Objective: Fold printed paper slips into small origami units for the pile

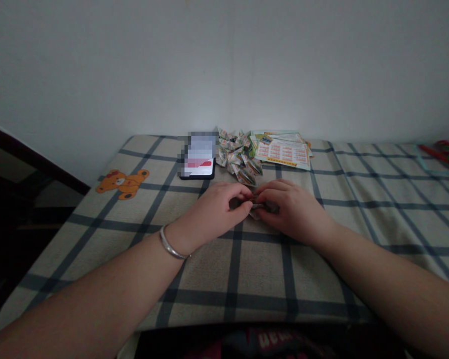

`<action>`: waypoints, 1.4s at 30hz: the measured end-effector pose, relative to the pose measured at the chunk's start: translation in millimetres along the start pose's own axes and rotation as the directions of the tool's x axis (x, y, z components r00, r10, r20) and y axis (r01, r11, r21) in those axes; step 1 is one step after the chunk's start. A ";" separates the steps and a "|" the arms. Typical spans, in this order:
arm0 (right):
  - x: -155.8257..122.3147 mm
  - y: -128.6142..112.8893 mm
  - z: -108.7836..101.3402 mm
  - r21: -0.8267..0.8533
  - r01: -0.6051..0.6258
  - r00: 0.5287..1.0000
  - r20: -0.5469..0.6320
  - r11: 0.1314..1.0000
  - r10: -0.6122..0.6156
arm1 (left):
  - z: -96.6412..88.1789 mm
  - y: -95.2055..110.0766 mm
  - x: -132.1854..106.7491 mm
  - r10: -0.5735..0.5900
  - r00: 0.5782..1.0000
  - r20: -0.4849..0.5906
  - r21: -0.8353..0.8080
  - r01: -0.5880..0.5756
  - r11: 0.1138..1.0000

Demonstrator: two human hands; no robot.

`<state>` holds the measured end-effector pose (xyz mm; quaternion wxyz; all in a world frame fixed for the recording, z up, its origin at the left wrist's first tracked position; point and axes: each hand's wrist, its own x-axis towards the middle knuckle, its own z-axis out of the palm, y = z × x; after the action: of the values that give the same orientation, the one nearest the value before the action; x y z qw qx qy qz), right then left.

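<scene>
My left hand (226,204) and my right hand (292,207) meet over the middle of the table, fingertips pinched on a small piece of folded paper (255,214). Most of that paper is hidden by my fingers. Just beyond my hands lies a cluster of folded paper pieces (235,152) with coloured print. To its right is a loose stack of flat printed paper sheets (282,151), the top one bearing a calendar-like grid. Left of the cluster a phone (198,167) lies with its screen lit and partly pixelated.
A checked cloth (194,279) covers the table, which meets a pale wall (224,65) at the back. An orange bear picture (123,183) is at the left. Red and green items (447,153) sit at the far right edge, too blurred to name.
</scene>
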<state>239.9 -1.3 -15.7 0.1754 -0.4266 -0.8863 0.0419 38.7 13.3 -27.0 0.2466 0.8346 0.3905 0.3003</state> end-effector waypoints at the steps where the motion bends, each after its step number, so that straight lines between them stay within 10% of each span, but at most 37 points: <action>1: -0.1 -0.3 0.7 0.006 -0.013 1.000 -0.002 1.000 0.013 | 0.1 0.0 0.0 -0.001 1.000 0.002 -0.004 0.001 1.000; 42: 0.6 20.4 2.8 0.209 -0.028 0.999 0.029 0.977 0.022 | -1.8 -3.4 -1.4 0.097 0.995 0.020 0.138 -0.098 0.985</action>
<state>253.8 12.2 -22.8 0.2072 -0.4162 -0.8738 0.1428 35.0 14.5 -28.3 0.1754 0.8698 0.3675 0.2785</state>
